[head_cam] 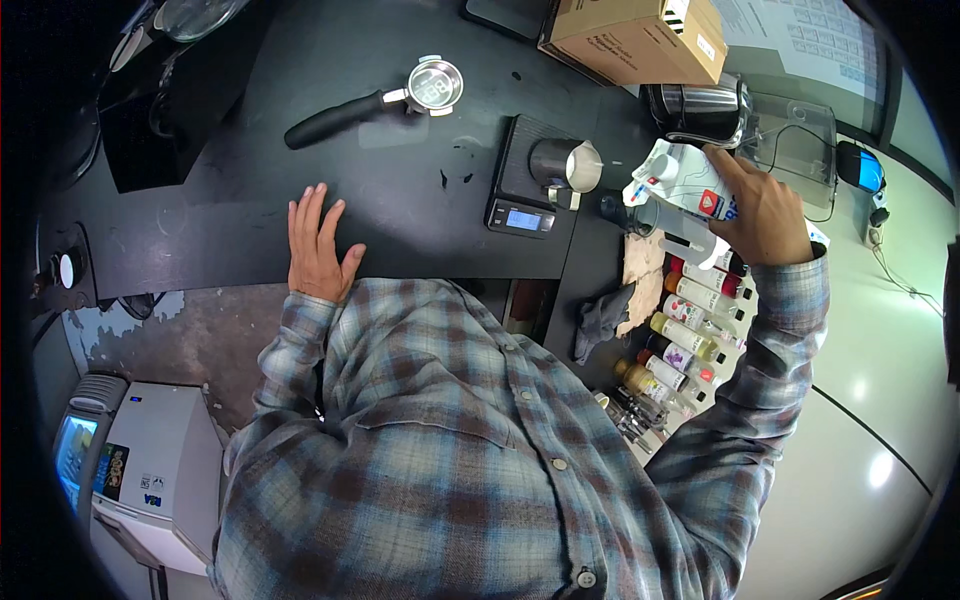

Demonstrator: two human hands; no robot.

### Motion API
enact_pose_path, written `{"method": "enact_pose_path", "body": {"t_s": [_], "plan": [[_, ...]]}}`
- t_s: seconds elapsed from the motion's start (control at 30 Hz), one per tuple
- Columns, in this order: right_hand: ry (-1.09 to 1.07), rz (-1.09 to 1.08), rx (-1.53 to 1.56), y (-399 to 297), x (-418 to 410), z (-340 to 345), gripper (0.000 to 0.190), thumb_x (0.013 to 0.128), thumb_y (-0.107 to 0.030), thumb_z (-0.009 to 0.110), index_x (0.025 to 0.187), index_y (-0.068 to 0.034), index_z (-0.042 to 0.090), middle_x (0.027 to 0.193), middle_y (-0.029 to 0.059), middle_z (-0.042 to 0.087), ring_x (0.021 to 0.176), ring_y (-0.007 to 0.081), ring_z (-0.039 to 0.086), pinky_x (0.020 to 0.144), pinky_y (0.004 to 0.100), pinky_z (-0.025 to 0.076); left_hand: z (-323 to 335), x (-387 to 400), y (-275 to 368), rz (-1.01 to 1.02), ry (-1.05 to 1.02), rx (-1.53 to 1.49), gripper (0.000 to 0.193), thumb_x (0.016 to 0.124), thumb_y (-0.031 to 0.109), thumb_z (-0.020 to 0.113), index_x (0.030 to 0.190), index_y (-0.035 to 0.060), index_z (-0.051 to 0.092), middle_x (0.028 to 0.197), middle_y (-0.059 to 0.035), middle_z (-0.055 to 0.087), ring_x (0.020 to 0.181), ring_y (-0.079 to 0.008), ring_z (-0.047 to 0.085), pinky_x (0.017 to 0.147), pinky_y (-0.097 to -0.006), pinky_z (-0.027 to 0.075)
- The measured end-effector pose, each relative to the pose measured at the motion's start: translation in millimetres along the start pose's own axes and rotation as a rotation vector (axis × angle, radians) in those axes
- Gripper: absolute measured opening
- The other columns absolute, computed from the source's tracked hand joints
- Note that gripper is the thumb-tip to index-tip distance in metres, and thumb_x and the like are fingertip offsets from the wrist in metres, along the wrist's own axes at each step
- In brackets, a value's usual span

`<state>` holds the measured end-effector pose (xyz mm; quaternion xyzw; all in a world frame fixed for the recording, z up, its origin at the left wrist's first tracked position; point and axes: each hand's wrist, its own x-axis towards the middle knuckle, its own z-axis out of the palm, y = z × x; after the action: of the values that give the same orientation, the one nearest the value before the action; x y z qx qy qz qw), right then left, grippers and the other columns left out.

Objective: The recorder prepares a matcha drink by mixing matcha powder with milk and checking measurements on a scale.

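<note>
My right hand (765, 210) grips a white carton (686, 176) with a white screw cap, at the right side of the black counter. Just left of it, a metal milk pitcher (551, 161) lies tilted or stands on a black digital scale (517, 172) with a lit display; which of the two I cannot tell. A clear glass vessel (643, 217) is below the carton. My left hand (319, 247) rests on the counter's front edge, fingers spread, holding nothing. Beyond it lies a portafilter (435, 85) with a black handle.
Several syrup bottles (686, 322) line the right side, near a dark cloth (604, 322) and a tan cloth (641, 281). A cardboard box (630, 41) and a clear plastic container (791, 142) are at the far right. A dark angular object (154, 142) stands at the left.
</note>
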<state>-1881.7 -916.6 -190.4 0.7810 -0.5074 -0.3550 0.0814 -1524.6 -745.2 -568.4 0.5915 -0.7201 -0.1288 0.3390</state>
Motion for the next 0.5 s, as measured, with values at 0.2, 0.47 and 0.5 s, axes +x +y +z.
{"method": "enact_pose_path", "body": {"t_s": [0.2, 0.47, 0.5], "plan": [[0.018, -0.036, 0.014, -4.1, 8.9, 21.3, 0.078, 0.071, -0.022, 0.086, 0.141, -0.02, 0.053, 0.116, 0.0071, 0.071, 0.097, 0.0338, 0.072, 0.079, 0.0467, 0.06, -2.0, -0.4, 1.9, -0.012, 0.0, 0.012, 0.066, 0.107, 0.057, 0.038, 0.145, 0.004, 0.045, 0.158, -0.023, 0.037, 0.149, -0.0413, 0.033, 0.124, -0.0585, 0.025], [0.026, -0.07, -0.022, -21.4, 31.3, 46.7, 0.073, 0.073, -0.027, 0.086, 0.138, -0.019, 0.054, 0.112, 0.0075, 0.071, 0.093, 0.0326, 0.073, 0.077, 0.0459, 0.06, 1.7, 0.3, -1.7, 0.011, 0.014, -0.005, 0.064, 0.107, 0.055, 0.041, 0.146, 0.0045, 0.044, 0.159, -0.0234, 0.035, 0.149, -0.0419, 0.033, 0.124, -0.0587, 0.024], [0.021, -0.059, -0.022, -17.2, 26.3, 40.5, 0.073, 0.073, -0.027, 0.086, 0.138, -0.018, 0.054, 0.111, 0.0078, 0.071, 0.092, 0.0332, 0.073, 0.076, 0.0457, 0.06, 2.5, 0.2, -1.7, 0.009, 0.014, -0.009, 0.064, 0.107, 0.055, 0.041, 0.146, 0.0045, 0.044, 0.159, -0.0234, 0.035, 0.149, -0.0419, 0.033, 0.124, -0.0587, 0.024]]}}
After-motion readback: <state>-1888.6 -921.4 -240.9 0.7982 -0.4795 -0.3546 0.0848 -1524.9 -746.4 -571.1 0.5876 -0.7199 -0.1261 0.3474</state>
